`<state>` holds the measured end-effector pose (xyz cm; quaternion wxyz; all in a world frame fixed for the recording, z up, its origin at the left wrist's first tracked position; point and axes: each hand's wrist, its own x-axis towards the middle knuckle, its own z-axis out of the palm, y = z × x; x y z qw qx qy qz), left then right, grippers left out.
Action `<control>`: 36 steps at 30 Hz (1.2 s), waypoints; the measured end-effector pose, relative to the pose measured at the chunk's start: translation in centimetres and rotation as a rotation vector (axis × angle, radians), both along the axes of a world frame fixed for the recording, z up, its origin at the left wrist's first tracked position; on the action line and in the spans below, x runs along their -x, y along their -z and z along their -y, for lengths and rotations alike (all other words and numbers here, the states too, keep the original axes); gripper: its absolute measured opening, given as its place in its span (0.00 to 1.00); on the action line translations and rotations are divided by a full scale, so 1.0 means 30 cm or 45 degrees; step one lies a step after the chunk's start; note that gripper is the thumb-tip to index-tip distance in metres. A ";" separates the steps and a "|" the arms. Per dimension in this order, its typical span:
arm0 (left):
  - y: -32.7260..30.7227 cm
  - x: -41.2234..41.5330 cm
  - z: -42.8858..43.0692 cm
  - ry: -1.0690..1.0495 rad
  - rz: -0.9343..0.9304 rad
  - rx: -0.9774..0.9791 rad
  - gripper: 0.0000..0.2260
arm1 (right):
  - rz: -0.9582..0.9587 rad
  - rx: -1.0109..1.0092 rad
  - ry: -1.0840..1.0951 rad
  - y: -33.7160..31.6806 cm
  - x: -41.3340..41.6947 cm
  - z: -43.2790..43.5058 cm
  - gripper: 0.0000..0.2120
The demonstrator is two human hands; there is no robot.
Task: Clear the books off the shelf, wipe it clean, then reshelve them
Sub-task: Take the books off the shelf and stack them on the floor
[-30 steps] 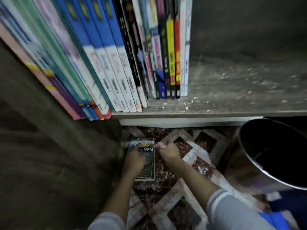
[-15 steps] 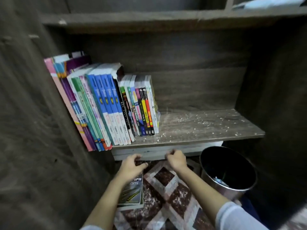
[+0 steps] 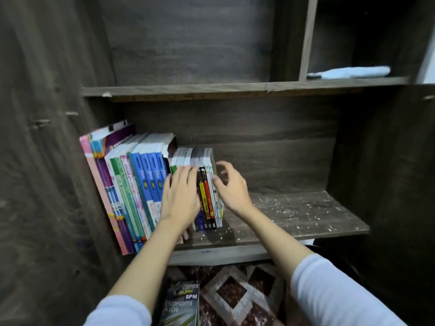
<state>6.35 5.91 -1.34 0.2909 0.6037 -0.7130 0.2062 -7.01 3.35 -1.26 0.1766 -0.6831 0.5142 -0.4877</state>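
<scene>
A row of books (image 3: 131, 191) stands at the left of a dusty dark wood shelf (image 3: 294, 215). Tall pink, purple, green and blue ones lean left; shorter ones (image 3: 208, 196) stand at the row's right end. My left hand (image 3: 180, 196) lies with straight fingers against the spines of the short books. My right hand (image 3: 229, 184) hovers at the row's right end, fingers spread and loosely curved, holding nothing. One dark book marked SPM (image 3: 182, 304) lies flat on the patterned floor below.
White crumbs and dust cover the bare right part of the shelf. A light blue cloth (image 3: 350, 72) lies in the upper right compartment. Dark cabinet walls close in on both sides. A dark bin's edge (image 3: 329, 251) shows under the shelf at right.
Both hands rose from the floor, leaving the SPM book lying there, and now reach the short books on the shelf. The view tilted upward.
</scene>
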 end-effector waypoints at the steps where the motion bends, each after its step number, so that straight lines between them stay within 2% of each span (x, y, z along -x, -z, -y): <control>1: -0.024 -0.005 0.022 -0.051 0.095 -0.023 0.29 | -0.046 0.004 -0.035 -0.027 -0.006 0.029 0.20; 4: -0.059 -0.005 0.062 -0.136 0.279 -0.143 0.33 | -0.199 -0.001 -0.112 -0.073 -0.018 0.105 0.22; 8: -0.022 0.000 0.083 -0.192 0.324 -0.146 0.35 | -0.400 -0.009 -0.170 -0.054 -0.008 0.175 0.18; 16: 0.014 0.002 0.101 -0.135 0.232 -0.035 0.34 | -0.296 0.056 -0.162 -0.023 0.014 0.172 0.16; 20: 0.093 0.030 0.086 0.192 -0.095 0.156 0.30 | -0.210 0.078 -0.149 -0.011 0.038 0.174 0.14; 22: 0.122 0.077 0.064 0.302 -0.376 0.112 0.27 | -0.170 0.066 -0.152 -0.007 0.054 0.172 0.14; 25: 0.136 0.157 0.046 0.300 -0.788 -0.025 0.26 | -0.127 0.069 -0.178 -0.008 0.090 0.163 0.14; 28: 0.125 0.225 0.068 0.256 -0.975 -0.154 0.30 | -0.099 0.031 -0.186 0.000 0.125 0.172 0.15; 32: 0.113 0.269 0.130 0.139 -1.179 -0.304 0.32 | 0.226 -0.147 -0.147 0.072 0.141 0.230 0.19; 36: 0.138 0.283 0.207 0.073 -1.278 -0.283 0.31 | 0.194 -0.365 -0.086 0.170 0.153 0.335 0.19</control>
